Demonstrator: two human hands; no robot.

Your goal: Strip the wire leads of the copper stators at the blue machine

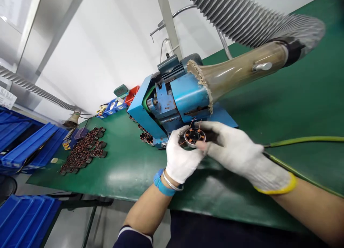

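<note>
Blue crates [29, 147] left of the green worktop [120, 172] on my feed
Another crate [27, 221] lies nearer my camera; along the worktop's far edge I make out a red bin [132, 94], blue bins [118, 106] and a green box [121, 90], and over its far-left end, a ribbed grey hose [37, 91].

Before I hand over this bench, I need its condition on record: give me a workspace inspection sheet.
Surface: glossy green tabletop, showing pale reflections.
Job's things: round metal-rimmed part with copper windings, held before a blue metal machine.
Clutter: spread of dark copper-wound parts at left; small blue plastic bins farther back.
Grip: white-gloved left hand and white-gloved right hand, both closed on the round part.
Cables: long green line at right, cable or hose unclear.
Surroundings: ribbed grey duct above, blue plastic trays at far left, white wall behind.
</note>
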